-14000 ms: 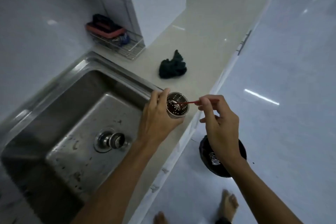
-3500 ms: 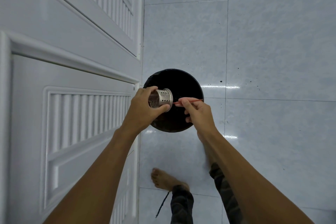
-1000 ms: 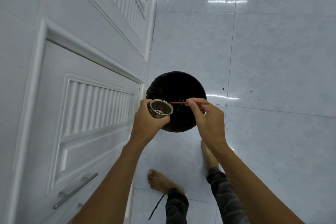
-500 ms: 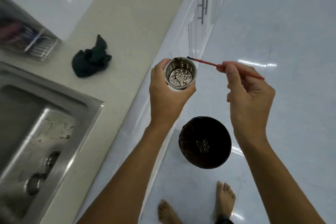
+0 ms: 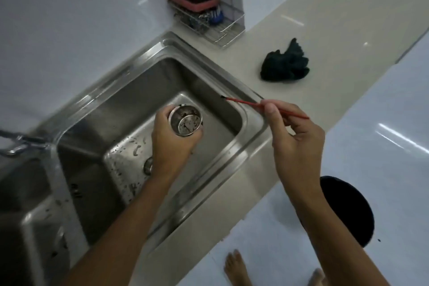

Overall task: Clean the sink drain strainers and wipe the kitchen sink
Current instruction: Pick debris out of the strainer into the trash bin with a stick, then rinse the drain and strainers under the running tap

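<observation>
My left hand (image 5: 173,144) grips a steel cup-shaped drain strainer (image 5: 185,120), open end up, over the right basin of the stainless sink (image 5: 216,153). The drain opening (image 5: 147,165) shows partly beside my left wrist. My right hand (image 5: 294,137) pinches a thin red stick (image 5: 246,102) with a dark tip, held over the sink's right rim and apart from the strainer. A dark crumpled cloth (image 5: 285,65) lies on the beige counter (image 5: 320,37) to the right of the sink.
A wire rack (image 5: 209,23) with a red-and-black brush and a blue scrubber stands at the wall behind the sink. A second basin (image 5: 30,216) lies at the left, with a faucet part (image 5: 16,146). A black bin (image 5: 348,209) sits on the white floor by my bare feet (image 5: 239,267).
The view has swung from the floor bin back over the sink. My left hand has carried the strainer down over the right basin; the stick has pulled out and away from it.
</observation>
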A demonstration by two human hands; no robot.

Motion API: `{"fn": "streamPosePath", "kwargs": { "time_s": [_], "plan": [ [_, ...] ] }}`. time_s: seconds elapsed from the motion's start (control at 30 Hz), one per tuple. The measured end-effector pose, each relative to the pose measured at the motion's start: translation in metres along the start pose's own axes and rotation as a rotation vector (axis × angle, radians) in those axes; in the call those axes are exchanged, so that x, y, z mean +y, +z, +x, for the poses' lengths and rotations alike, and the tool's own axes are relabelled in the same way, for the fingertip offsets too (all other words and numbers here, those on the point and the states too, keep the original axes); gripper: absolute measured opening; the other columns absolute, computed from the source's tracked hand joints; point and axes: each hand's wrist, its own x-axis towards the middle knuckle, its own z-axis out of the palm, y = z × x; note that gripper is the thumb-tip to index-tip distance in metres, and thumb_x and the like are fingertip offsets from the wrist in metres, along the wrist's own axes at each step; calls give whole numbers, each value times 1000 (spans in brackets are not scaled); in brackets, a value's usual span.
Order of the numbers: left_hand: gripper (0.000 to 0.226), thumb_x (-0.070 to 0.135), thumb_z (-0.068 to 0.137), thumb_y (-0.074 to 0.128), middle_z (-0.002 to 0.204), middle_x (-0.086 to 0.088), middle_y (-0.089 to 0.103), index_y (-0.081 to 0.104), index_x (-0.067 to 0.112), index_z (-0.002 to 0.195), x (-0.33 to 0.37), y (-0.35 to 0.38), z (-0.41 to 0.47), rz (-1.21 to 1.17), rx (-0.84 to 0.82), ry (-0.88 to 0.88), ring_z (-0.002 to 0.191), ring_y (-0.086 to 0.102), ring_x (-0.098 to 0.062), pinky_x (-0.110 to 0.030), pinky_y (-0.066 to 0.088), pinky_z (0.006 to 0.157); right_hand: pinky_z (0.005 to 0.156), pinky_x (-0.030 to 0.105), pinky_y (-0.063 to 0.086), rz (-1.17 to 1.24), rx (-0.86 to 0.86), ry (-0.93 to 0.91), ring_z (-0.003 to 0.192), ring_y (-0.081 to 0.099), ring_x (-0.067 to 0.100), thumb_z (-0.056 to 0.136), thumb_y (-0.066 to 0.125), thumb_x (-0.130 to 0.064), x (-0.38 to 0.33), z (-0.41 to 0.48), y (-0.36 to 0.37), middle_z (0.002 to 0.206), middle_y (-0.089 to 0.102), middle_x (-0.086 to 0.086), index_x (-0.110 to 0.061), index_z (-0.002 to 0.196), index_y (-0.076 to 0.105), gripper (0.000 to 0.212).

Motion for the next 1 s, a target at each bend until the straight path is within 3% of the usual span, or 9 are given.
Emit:
{"fn": "streamPosePath", "kwargs": {
  "time_s": [0.07, 0.17, 0.33, 0.47, 0.6, 0.8, 0.9, 1.0],
  "plan": [
    [68, 28, 68, 93, 122, 6, 60, 53, 30, 124, -44, -24, 8, 84, -36, -99, 106, 60, 0, -18, 53, 92, 70, 16, 51, -39, -67, -23, 86, 70, 9, 100, 64, -20, 4, -11, 33, 101, 77, -8, -12, 108, 78, 18],
    [76, 26, 67, 94, 130, -2, 57, 52, 20, 131, -97, -33, 18, 190, -159, -195, 117, 59, -22, -45, 50, 105, 73, 12, 52, -93, -155, -32, 88, 69, 5, 100, 63, -21, 10, -23, 72, 102, 75, -11, -13, 108, 77, 19],
    [89, 55, 63, 91, 140, -4, 49, 54, 23, 138, -146, -13, 32, 536, -394, -124, 132, 46, -27, -47, 28, 115, 75, 19, 58, -211, -211, -27, 87, 68, 7, 99, 60, -30, 20, -25, 105, 100, 72, -17, -17, 112, 75, 24],
    [91, 70, 64, 83, 142, -5, 44, 55, 29, 140, -169, 1, 43, 669, -426, -101, 135, 41, -30, -52, 21, 117, 79, 26, 59, -322, -265, -20, 90, 68, 8, 96, 54, -41, 24, -19, 116, 99, 69, -20, -22, 113, 73, 32],
    [91, 73, 62, 82, 138, -5, 47, 54, 33, 139, -182, 9, 46, 699, -431, -72, 131, 41, -29, -49, 18, 112, 86, 19, 57, -372, -294, 2, 98, 68, 1, 93, 57, -43, 28, -14, 123, 108, 72, -15, -22, 116, 74, 35],
    [116, 82, 47, 82, 142, -7, 46, 43, 29, 143, -185, 16, 47, 711, -477, -75, 132, 42, -31, -51, 22, 110, 79, 33, 59, -464, -360, -57, 91, 68, 5, 95, 59, -39, 38, -12, 128, 101, 72, -15, -25, 119, 72, 31],
    [130, 86, 52, 77, 154, -8, 37, 27, 24, 155, -172, 20, 51, 622, -471, -59, 140, 36, -31, -52, 23, 114, 80, 21, 54, -530, -355, -94, 90, 64, 1, 96, 57, -36, 41, -4, 128, 103, 70, -16, -25, 122, 71, 31],
    [124, 89, 61, 68, 161, -3, 33, 21, 26, 158, -136, 27, 70, 413, -370, -47, 146, 33, -26, -50, 24, 118, 84, 18, 50, -572, -294, -175, 93, 60, -1, 98, 56, -31, 35, 23, 129, 107, 68, -16, -24, 124, 69, 31]
  ]
}}
